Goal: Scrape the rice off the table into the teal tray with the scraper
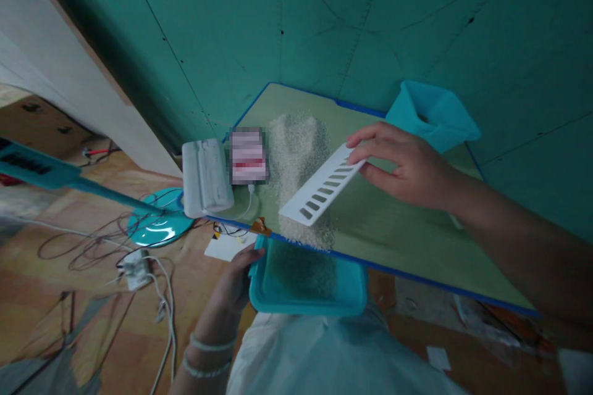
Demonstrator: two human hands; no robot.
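My right hand (407, 163) grips the far end of a white slotted plastic scraper (322, 185), whose near end rests in a pile of white rice grains (299, 154) on a green board with a blue edge (393, 228). My left hand (238, 281) holds a teal tray (308, 284) by its left rim, pressed under the board's near edge. Some grains lie in the tray, below where the scraper meets the edge.
A teal square container (433, 114) stands at the board's far right. A white box-like device (206, 176) and a small blurred package (249, 155) sit at its left corner. A teal lamp base (157, 222), cables and a plug (136, 268) lie on the wooden floor at left.
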